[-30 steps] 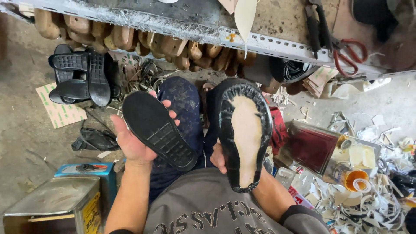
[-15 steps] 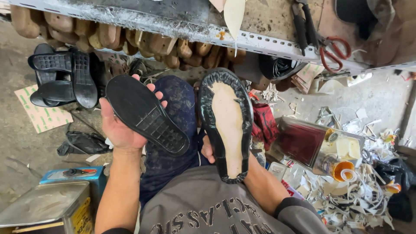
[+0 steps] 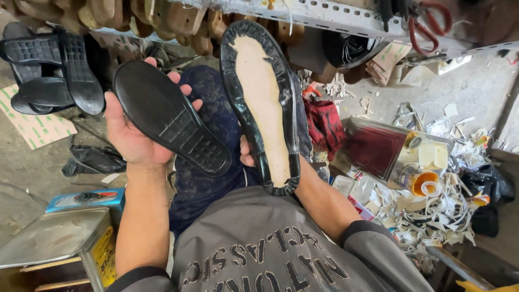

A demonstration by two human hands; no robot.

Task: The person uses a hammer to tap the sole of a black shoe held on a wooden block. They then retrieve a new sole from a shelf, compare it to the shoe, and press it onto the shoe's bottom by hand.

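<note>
A: Left hand [image 3: 132,138], at 9 o'clock: palm cupped under a black rubber sole [image 3: 170,116], tread up. Looks light, bendy, grippy.

B: And at 12 o'clock?

A: Upturned shoe [image 3: 262,105], tan insole board showing. Right hand [image 3: 247,157] grasps it from behind, mostly hidden. Likely stiffer; hold mid-length, off the shiny rim.

Head view, steeply downward, close over lap [image 3: 216,178]

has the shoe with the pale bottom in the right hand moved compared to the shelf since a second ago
Yes. The upturned shoe in the right hand has risen toward the metal shelf: its toe now overlaps the shelf's lower edge, where earlier it sat clearly below.
</note>
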